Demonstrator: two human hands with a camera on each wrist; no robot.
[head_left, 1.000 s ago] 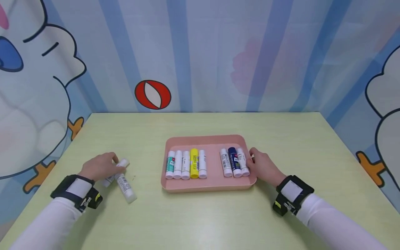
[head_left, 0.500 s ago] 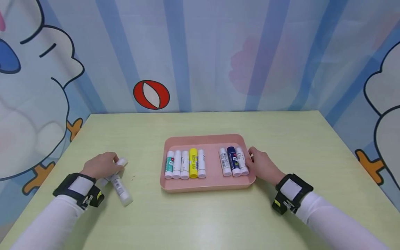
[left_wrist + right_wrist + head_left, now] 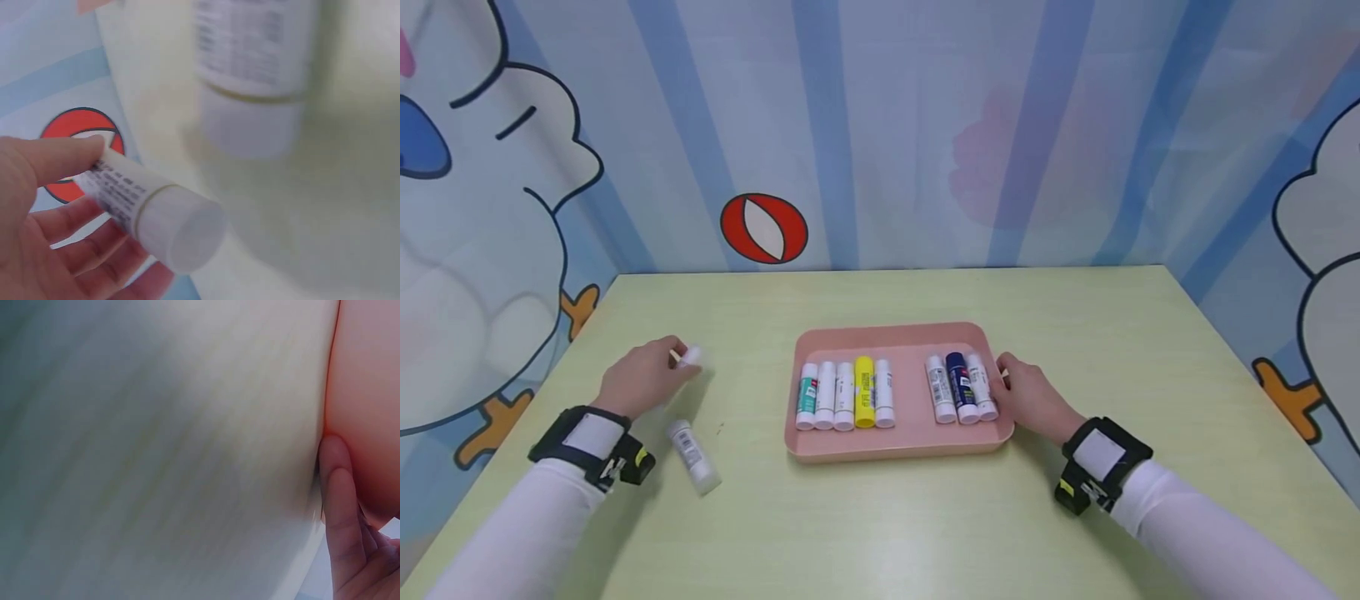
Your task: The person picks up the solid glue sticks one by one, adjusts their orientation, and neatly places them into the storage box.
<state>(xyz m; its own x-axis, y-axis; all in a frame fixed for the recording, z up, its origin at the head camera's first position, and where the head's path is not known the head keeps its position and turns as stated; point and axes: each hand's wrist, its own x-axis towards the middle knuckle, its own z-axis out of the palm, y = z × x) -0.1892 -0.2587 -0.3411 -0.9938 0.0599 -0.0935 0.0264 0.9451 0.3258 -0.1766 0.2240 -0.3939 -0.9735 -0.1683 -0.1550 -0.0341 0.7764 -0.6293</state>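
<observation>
My left hand point(image 3: 643, 375) grips a white glue stick point(image 3: 153, 209) between thumb and fingers, raised over the table's left side; its pale cap points away from the palm. A second white glue stick point(image 3: 694, 458) lies on the table just below that hand. In the middle sits a pink tray point(image 3: 912, 400) with glue sticks in two groups. Several stand side by side at its left, among them a yellow glue stick point(image 3: 864, 392). Three lie at its right, with a navy glue stick point(image 3: 962, 387) in the middle. My right hand point(image 3: 1037, 400) pinches the tray's right rim.
The pale green table point(image 3: 880, 533) ends at a blue striped curtain point(image 3: 895, 125) at the back. A printed red and white ball point(image 3: 764, 228) shows on the curtain. Black camera straps sit on both wrists.
My left hand has picked one white glue stick up off the table and moved slightly away from me, uncovering the other. The right hand stays at the tray's rim.
</observation>
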